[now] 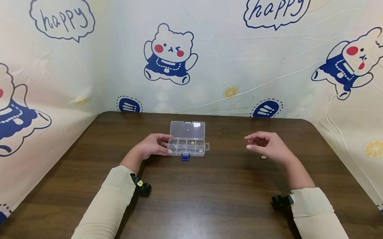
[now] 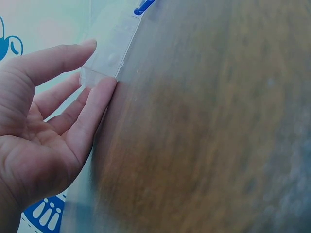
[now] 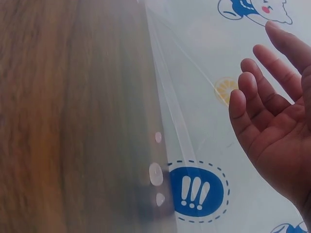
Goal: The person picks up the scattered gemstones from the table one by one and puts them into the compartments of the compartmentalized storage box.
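Observation:
A clear plastic compartment box (image 1: pixel 177 151) stands on the table with its lid (image 1: pixel 187 130) raised at the back. A blue latch (image 1: pixel 185 157) hangs at its front. Inside lie a small yellow piece (image 1: pixel 192 143), a reddish one and some pale ones. My left hand (image 1: pixel 149 145) holds the box's left end, thumb toward the front and fingers behind. To the right, my right hand (image 1: pixel 270 146) hovers over the table with loosely bent fingers and nothing visible between them. By it lies a small pale piece (image 1: pixel 263 157); the right wrist view shows several small pale pieces (image 3: pixel 155 174).
The brown wooden table (image 1: pixel 188 197) carries the box and pieces. A printed cloth (image 1: pixel 213 63) with bears and lettering hangs behind and at both sides. Dark wrist cameras (image 1: pixel 144 189) sit on both forearms.

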`<state>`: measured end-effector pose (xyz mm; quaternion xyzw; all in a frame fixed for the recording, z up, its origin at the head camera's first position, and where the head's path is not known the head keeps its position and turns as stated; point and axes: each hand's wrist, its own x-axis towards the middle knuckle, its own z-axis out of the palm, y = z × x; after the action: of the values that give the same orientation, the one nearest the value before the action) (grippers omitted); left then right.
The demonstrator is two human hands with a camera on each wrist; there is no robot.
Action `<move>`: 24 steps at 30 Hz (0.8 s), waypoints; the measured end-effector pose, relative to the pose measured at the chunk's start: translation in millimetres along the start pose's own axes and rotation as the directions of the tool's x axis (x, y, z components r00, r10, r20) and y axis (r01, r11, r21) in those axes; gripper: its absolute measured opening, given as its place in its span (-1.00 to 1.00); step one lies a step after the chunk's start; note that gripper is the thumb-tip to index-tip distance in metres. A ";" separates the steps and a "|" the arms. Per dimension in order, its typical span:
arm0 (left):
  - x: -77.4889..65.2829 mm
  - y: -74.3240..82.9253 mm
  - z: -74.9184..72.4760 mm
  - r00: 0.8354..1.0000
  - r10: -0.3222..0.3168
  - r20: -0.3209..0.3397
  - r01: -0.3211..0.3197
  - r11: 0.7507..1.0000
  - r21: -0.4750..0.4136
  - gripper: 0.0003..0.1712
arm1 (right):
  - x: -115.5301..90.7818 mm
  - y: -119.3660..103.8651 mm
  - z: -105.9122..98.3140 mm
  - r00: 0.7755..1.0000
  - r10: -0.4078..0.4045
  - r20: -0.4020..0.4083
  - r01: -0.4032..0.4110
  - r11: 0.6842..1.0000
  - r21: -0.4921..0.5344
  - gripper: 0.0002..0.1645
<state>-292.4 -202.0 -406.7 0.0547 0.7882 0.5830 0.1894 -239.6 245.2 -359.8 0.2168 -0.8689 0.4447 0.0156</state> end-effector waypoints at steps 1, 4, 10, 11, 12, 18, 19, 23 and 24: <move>0.1 -0.3 0.0 1.000 -0.001 0.000 0.001 1.000 0.001 -0.19 | -1.0 0.1 -1.0 1.000 -0.004 -0.003 0.004 1.000 0.005 -0.66; 0.4 -0.5 -0.1 1.000 -0.002 0.002 0.002 1.000 -0.001 -0.18 | -3.7 2.1 -4.6 1.000 -0.014 -0.010 0.014 1.000 0.013 -0.67; 0.2 -0.6 -0.4 1.000 -0.002 0.005 0.002 1.000 -0.006 -0.18 | -6.7 9.6 -11.1 1.000 -0.018 -0.016 0.018 1.000 -0.024 -0.67; 0.0 -0.5 -0.3 1.000 -0.003 0.004 0.003 1.000 -0.005 -0.18 | -7.1 10.9 -12.0 1.000 -0.020 -0.018 0.020 0.999 -0.034 -0.67; -0.2 -0.5 -0.2 1.000 -0.004 0.003 0.004 1.000 -0.005 -0.18 | -7.6 12.0 -12.8 1.000 -0.022 -0.020 0.021 0.999 -0.040 -0.66; -1.1 -0.1 0.1 1.000 -0.005 -0.003 0.005 1.000 0.003 -0.19 | -13.2 15.0 -19.7 0.999 -0.007 -0.032 0.005 0.998 -0.056 -0.65; -1.1 0.2 0.2 1.000 -0.005 -0.004 0.005 1.000 0.003 -0.19 | -14.4 15.4 -20.8 0.999 -0.002 -0.033 0.000 0.998 -0.059 -0.65; -1.5 1.1 0.6 1.000 -0.004 -0.003 0.004 1.000 0.002 -0.19 | -18.7 19.1 -24.7 0.999 0.012 -0.042 -0.015 0.997 -0.077 -0.65; -1.5 1.1 0.6 1.000 -0.004 -0.003 0.004 1.000 0.003 -0.19 | -19.7 20.2 -25.5 0.999 0.014 -0.043 -0.018 0.997 -0.080 -0.65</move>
<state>-290.9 -201.5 -405.4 0.0527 0.7893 0.5817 0.1895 -233.9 282.6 -364.2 0.1996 -0.8873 0.4139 0.0394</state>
